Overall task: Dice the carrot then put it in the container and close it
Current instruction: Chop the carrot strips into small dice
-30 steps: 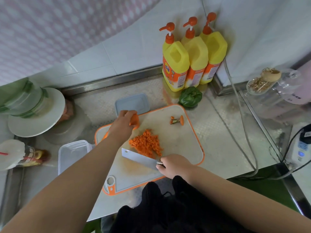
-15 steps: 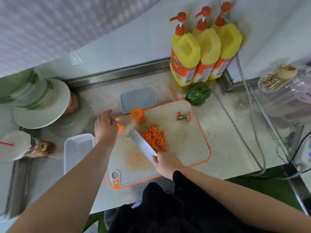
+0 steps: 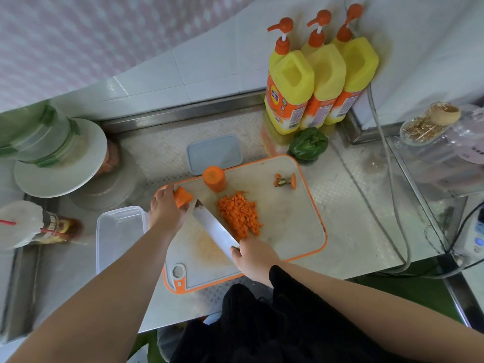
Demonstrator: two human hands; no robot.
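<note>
1. Both hands are busy: the left hand [image 3: 165,214] has its fingers wrapped on a short carrot chunk [image 3: 182,196] at the board's left edge, and the right hand [image 3: 252,256] is clamped round the handle of a cleaver [image 3: 213,229], blade lying diagonally between the chunk and the pile.
2. Carrot status: a decent heap of diced carrot [image 3: 239,216] sits mid-board, another uncut stub [image 3: 214,178] stands on end near the far edge, and the trimmed top [image 3: 285,180] lies off to the right.
3. So I'd say we're still in the dicing step, maybe halfway. The held chunk and the standing stub both still need cutting.
4. Next move probably calls for laying the chunk flat and steady, fingertips tucked back, before the blade comes down.
5. All of that is on the orange-rimmed cutting board [image 3: 301,231]. The clear container [image 3: 117,237] waits just left of it, touching or nearly so, and its blue-grey lid [image 3: 214,153] lies behind the board.
</note>
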